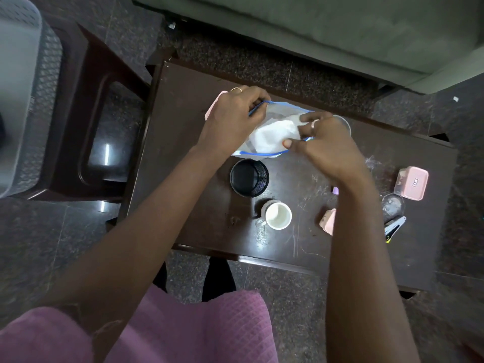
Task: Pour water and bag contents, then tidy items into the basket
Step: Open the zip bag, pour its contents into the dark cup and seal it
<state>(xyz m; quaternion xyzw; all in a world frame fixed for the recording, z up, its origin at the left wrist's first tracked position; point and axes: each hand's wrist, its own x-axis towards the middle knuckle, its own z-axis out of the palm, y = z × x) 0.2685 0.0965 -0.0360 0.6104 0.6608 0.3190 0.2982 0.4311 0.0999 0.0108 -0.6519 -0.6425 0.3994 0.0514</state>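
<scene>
A clear zip bag (272, 134) with a blue rim and white contents is held above the dark wooden table (199, 195). My left hand (233, 113) pinches the bag's blue rim at its far left. On the bag's right side, my right hand (324, 142) pinches the plastic. A glass bowl (345, 124) shows partly behind my right hand. Nearer to me, a black mesh cup (249, 177) and a white mug (277, 215) stand upright on the table.
A pink lidded box (411, 186), a clear lid (392, 205), a clip (394, 227) and a small pink item (328, 221) lie at the table's right. Another pink thing (213, 106) peeks out behind my left hand. A grey basket (18, 95) sits on a stool at left.
</scene>
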